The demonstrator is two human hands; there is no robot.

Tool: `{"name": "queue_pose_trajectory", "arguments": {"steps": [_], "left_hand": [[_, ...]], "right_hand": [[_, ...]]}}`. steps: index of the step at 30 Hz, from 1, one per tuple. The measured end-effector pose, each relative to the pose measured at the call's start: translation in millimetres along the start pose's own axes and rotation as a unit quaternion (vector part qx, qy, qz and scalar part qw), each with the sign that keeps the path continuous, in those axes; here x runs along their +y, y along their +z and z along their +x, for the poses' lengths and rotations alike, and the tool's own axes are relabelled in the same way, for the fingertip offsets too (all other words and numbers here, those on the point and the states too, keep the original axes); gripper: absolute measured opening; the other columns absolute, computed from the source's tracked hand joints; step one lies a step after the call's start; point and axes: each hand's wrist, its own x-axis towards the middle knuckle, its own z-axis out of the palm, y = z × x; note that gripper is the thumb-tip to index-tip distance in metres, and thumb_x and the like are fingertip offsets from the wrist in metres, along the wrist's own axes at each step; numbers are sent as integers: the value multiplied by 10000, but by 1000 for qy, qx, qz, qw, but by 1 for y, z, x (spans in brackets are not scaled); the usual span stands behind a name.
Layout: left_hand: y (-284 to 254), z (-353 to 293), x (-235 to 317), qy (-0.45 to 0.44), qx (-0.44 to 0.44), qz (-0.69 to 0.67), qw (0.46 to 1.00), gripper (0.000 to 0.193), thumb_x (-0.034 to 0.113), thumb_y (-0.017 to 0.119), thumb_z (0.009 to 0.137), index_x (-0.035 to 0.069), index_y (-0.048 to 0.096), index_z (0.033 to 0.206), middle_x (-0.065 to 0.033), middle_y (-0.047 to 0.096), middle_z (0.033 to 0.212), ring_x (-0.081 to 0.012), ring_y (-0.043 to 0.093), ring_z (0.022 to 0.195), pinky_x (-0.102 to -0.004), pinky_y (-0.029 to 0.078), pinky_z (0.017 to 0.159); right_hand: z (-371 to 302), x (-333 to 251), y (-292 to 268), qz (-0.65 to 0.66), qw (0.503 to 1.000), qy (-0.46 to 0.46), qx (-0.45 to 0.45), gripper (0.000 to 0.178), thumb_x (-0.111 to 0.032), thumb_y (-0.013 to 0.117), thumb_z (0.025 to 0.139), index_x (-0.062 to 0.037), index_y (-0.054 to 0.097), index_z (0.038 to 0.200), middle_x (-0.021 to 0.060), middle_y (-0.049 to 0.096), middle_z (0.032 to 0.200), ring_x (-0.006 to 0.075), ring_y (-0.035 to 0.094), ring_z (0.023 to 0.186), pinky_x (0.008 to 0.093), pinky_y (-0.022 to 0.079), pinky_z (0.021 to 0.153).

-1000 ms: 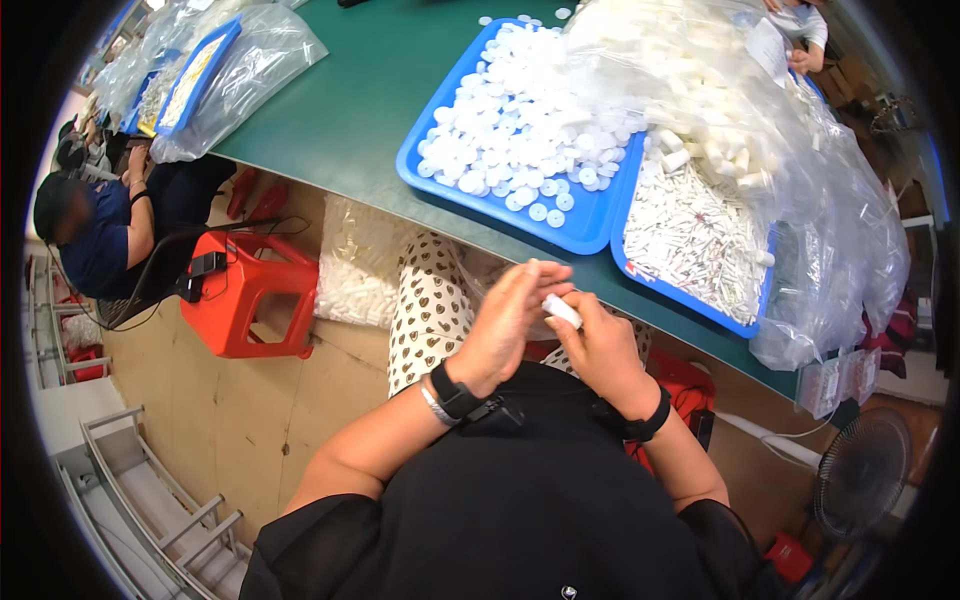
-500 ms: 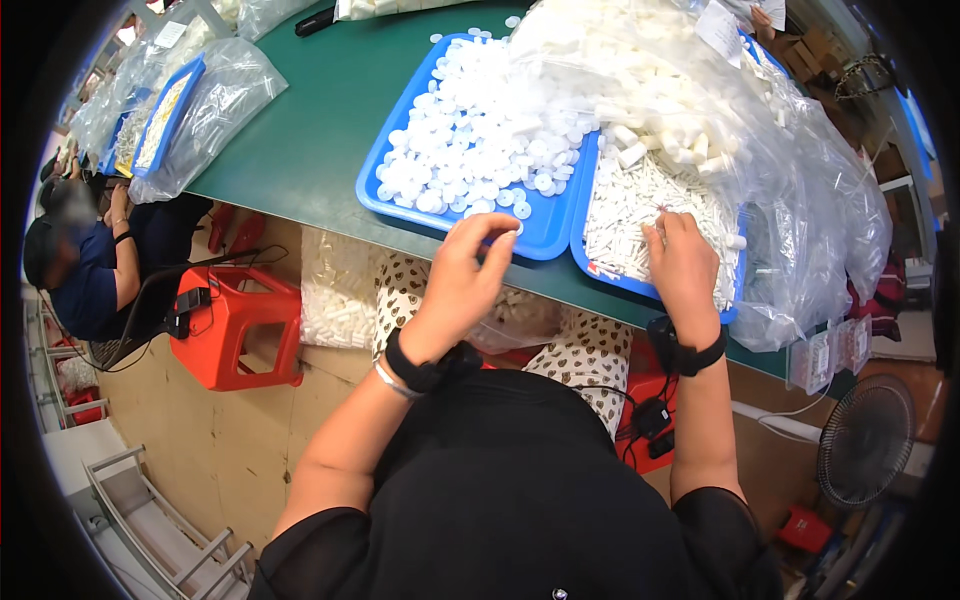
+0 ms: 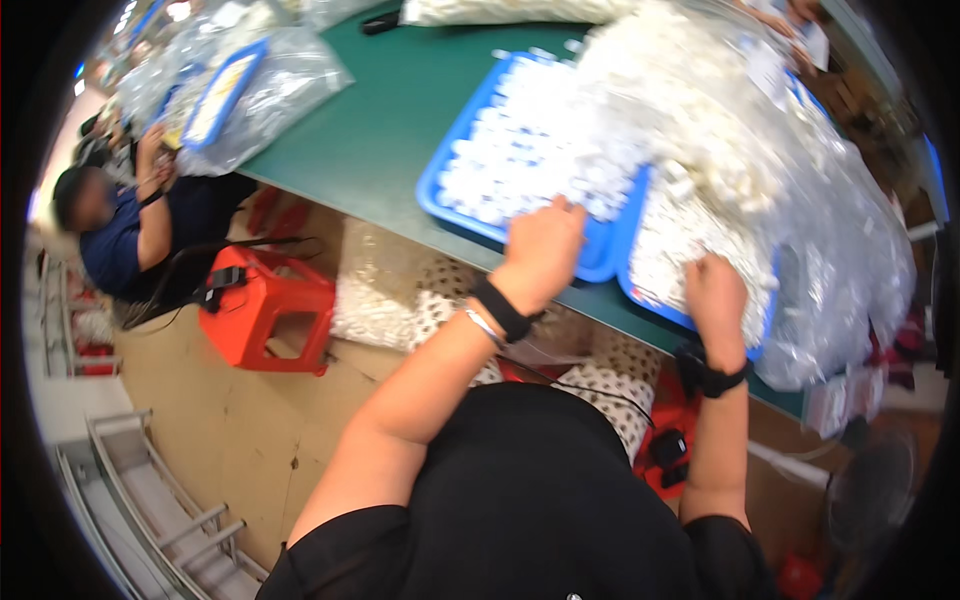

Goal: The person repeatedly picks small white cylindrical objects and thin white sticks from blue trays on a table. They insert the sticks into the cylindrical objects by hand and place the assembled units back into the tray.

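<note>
My left hand (image 3: 545, 245) reaches over the near edge of a blue tray (image 3: 455, 212) heaped with small white translucent discs (image 3: 510, 150). Its fingers are curled together at the pile, and what they pinch, if anything, is hidden. My right hand (image 3: 718, 300) is at the near side of a second blue tray (image 3: 640, 285), which holds many thin white sticks (image 3: 690, 232). Those fingers bend down onto the sticks, their tips pressed together. Blur hides what lies between them. Both wrists wear black bands.
A large clear bag (image 3: 680, 90) of white cylindrical pieces slumps over both trays' far side. They stand on a green table (image 3: 390, 130). Left, a co-worker (image 3: 130, 225) sits beyond a red stool (image 3: 270, 310); a fan (image 3: 870, 485) stands at right.
The view has shifted, so the scene sits further right and lower. My left hand has moved in over the disc tray and its fingers have closed up. My right hand stays at the sticks.
</note>
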Motion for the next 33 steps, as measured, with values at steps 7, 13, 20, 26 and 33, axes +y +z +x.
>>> {"name": "queue_pose_trajectory", "arguments": {"steps": [7,13,20,26,33], "left_hand": [[-3,-5,2,-42,79,-247,965,204,210,650,888,50,627,1012,-169,634,967,-382,621,861,-437,500,738],[-8,-31,22,-153,-106,-674,715,282,248,522,1021,22,627,1153,-7,626,948,-81,585,793,-213,489,666],[2,-64,32,-248,-155,-823,487,400,363,517,1023,7,605,1184,17,585,901,-64,543,763,-205,478,699],[6,-72,33,-277,-138,-863,399,396,376,576,989,35,588,1189,15,605,918,-67,577,796,-218,497,735],[1,-72,33,-307,-145,-866,367,384,371,552,1001,25,589,1164,3,600,902,-90,540,781,-230,488,715]], "right_hand": [[-11,14,-6,300,952,53,20,126,-132,529,993,-10,561,1000,100,608,754,149,565,705,304,459,662],[-24,-29,-44,454,888,72,-23,180,-45,637,930,-4,597,1101,-3,590,835,47,518,720,190,381,636],[-48,-47,-43,377,925,-8,-49,93,-37,715,862,-10,639,910,-28,554,771,50,419,636,225,332,572],[-51,-83,-58,285,944,-162,34,75,21,693,804,-14,650,854,109,608,777,287,530,742,377,410,691],[-47,-87,-62,215,948,-228,56,127,-8,740,749,-48,666,843,66,582,719,256,502,684,374,383,640]]}}
